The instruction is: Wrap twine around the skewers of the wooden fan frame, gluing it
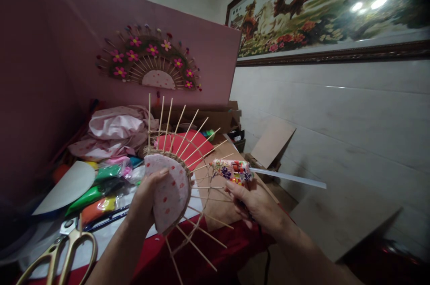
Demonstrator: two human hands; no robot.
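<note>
My left hand point(149, 197) grips a half-round, fan-shaped craft piece by its pale fabric panel point(173, 188) with small red dots, thumb on the front. Twine is wound along the panel's curved edge, and thin wooden sticks point(199, 142) spread out from it. A looser strand of twine point(208, 191) runs across the sticks. In my right hand point(253, 202) is a hot glue gun point(235, 169) covered in colourful patterned wrap, with a long whitish glue stick point(290, 177) protruding from its back. Its nozzle points left, close to the sticks; whether it touches the twine I cannot tell.
Gold-handled scissors point(67, 249) lie front left beside bags of coloured clay point(101, 186). Crumpled pink cloth point(116, 130), a red sheet point(184, 146) and cardboard point(218, 204) sit behind. A finished flowered fan point(151, 58) hangs on the pink board; a framed horse picture point(302, 11) is at right.
</note>
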